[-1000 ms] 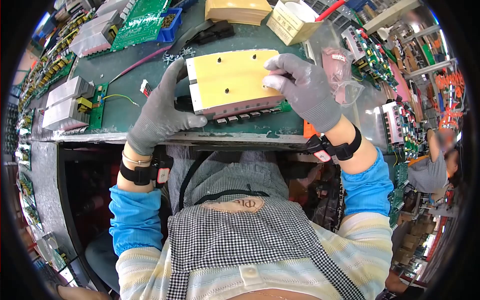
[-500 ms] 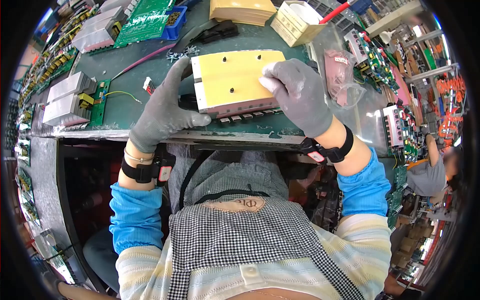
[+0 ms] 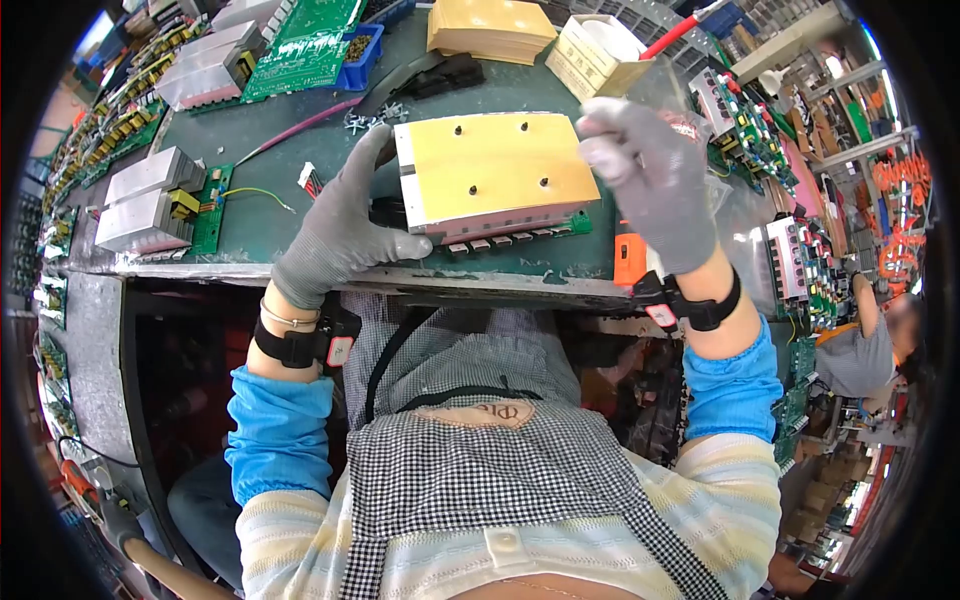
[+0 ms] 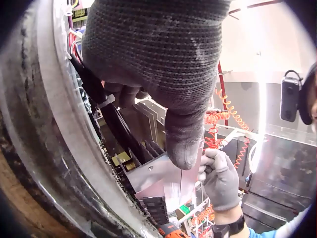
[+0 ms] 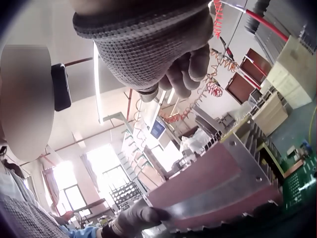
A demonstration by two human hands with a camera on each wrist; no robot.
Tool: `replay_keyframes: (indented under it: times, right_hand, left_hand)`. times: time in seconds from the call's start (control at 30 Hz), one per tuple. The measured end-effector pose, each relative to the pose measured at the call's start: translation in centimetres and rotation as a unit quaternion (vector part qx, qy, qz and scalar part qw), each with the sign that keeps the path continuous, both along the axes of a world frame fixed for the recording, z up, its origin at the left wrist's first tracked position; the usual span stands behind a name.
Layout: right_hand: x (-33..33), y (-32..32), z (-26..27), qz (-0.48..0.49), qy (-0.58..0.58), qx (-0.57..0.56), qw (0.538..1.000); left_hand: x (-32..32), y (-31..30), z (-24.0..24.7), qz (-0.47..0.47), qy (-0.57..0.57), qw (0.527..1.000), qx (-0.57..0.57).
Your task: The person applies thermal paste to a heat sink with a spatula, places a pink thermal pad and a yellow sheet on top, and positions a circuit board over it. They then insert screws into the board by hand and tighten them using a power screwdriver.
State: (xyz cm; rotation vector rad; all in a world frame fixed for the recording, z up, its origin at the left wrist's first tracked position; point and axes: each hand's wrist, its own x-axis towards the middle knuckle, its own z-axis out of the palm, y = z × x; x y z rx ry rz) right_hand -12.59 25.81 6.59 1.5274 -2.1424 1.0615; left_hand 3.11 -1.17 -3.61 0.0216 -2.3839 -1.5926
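A finned metal block (image 3: 500, 222) with a yellow sheet (image 3: 500, 160) on top lies near the table's front edge. Several small black studs stand up from the sheet. My gloved left hand (image 3: 350, 225) grips the block's left end, thumb at the front corner and fingers behind; the left wrist view shows the thumb against the metal plate (image 4: 148, 171). Off the block's right end, my right hand (image 3: 660, 185) is raised with bent fingers, apart from the block. In the right wrist view its fingers (image 5: 185, 74) curl above the block (image 5: 213, 183); whether they pinch anything small is hidden.
Behind are a yellow stack (image 3: 490, 28), a carton (image 3: 595, 60), a blue bin (image 3: 360, 60) and loose screws (image 3: 375, 118). A heatsink board (image 3: 150, 210) stands left. An orange object (image 3: 629, 258) lies right, near the edge.
My right hand has lifted off the sheet and moved right, uncovering a black stud near the right end. My left hand keeps its grip on the block.
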Motion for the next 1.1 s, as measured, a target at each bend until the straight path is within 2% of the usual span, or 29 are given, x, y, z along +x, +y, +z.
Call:
replay_keyframes:
  times: [0.07, 0.1, 0.17, 0.2, 0.23, 0.27, 0.33, 0.43, 0.47, 0.53, 0.63, 0.73, 0.77, 0.87, 1.07, 1.1]
  right_hand:
    - [0.3, 0.6, 1.6, -0.021, -0.087, -0.039, 0.995]
    - [0.5, 1.0, 2.1, -0.037, -0.092, -0.037, 0.994]
    - [1.2, 1.9, 3.4, -0.076, -0.053, 0.038, 0.995]
    - [1.1, 1.8, 3.9, -0.087, -0.022, 0.059, 0.994]
    - [1.0, 1.8, 3.8, -0.076, -0.056, 0.042, 0.995]
    - [1.2, 1.9, 3.3, -0.065, -0.096, 0.034, 0.993]
    - [1.2, 2.1, 3.1, -0.058, -0.118, 0.035, 0.991]
    - [0.9, 2.7, 3.0, -0.042, -0.162, 0.016, 0.986]
    - [0.9, 2.9, 3.1, -0.036, -0.181, 0.006, 0.983]
    - [0.9, 3.3, 3.2, -0.025, -0.224, -0.009, 0.974]
    - [0.9, 3.5, 2.8, 0.000, -0.250, -0.022, 0.968]
    - [1.3, 3.6, 3.1, 0.019, -0.273, -0.009, 0.962]
    - [1.5, 3.7, 3.3, 0.022, -0.275, -0.001, 0.961]
    - [1.7, 4.2, 3.0, 0.031, -0.273, -0.005, 0.961]
    - [2.4, 4.4, 2.9, 0.030, -0.278, -0.006, 0.960]
    - [2.5, 4.4, 3.1, 0.029, -0.271, 0.001, 0.962]
  left_hand:
    - [-0.1, 0.1, 0.4, -0.008, 0.005, 1.000, 0.002]
    - [0.0, 0.2, 0.7, -0.015, 0.008, 1.000, -0.002]
    - [0.1, 0.5, 2.7, -0.039, 0.028, 0.999, -0.005]
    - [-0.3, 0.3, 1.9, -0.039, 0.045, 0.998, -0.025]
    - [-0.1, 0.4, 2.6, -0.053, 0.053, 0.997, -0.017]
    - [0.2, -0.3, 1.2, -0.042, 0.043, 0.997, -0.050]
    - [1.2, -0.7, 1.9, -0.039, 0.005, 0.996, -0.080]
    - [0.5, -2.8, 3.2, -0.019, 0.051, 0.985, 0.163]
    - [0.6, -3.5, 4.2, 0.057, 0.053, 0.938, 0.338]
    - [0.2, -8.1, 2.5, 0.098, 0.086, 0.836, 0.533]
    - [-2.7, -9.9, 5.3, 0.265, -0.007, 0.658, 0.705]
    - [-4.7, -12.1, 3.4, 0.180, -0.023, 0.689, 0.702]
    - [-5.2, -12.4, 2.7, 0.161, -0.017, 0.682, 0.713]
    - [-6.8, -13.0, 1.7, 0.198, -0.021, 0.690, 0.696]
    - [-7.9, -14.2, 0.8, 0.183, -0.016, 0.747, 0.639]
    - [-7.6, -14.1, 1.0, 0.156, 0.001, 0.746, 0.647]
